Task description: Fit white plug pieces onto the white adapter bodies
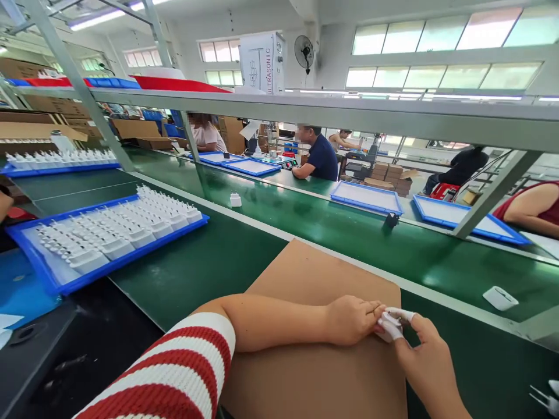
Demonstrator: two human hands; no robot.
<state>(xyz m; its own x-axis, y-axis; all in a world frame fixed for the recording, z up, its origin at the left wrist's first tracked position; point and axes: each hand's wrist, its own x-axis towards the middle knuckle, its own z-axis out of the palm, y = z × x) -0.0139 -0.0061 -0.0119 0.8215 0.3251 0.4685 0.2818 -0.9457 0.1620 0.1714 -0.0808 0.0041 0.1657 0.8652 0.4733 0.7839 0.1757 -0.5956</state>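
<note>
A small white plastic casing (pixel 390 329), mostly covered by fingers, is held between both hands above the right edge of a brown cardboard sheet (pixel 323 372). My left hand (pixel 351 320) reaches across from the left, its fingers closed on the casing's near side. My right hand (pixel 425 349) pinches the other side with thumb and forefinger, both wearing white finger covers. Fine detail of the casing cannot be made out. At the lower right corner lies a white piece with two metal prongs (pixel 544 400), cut off by the frame.
Blue trays of white casings (pixel 117 233) stand at the left. On the green conveyor (pixel 279 212) sit a white casing (pixel 235 199), a rounded white one (pixel 500 298) and a black block (pixel 391 220). A metal shelf (pixel 371 119) spans overhead; people sit beyond.
</note>
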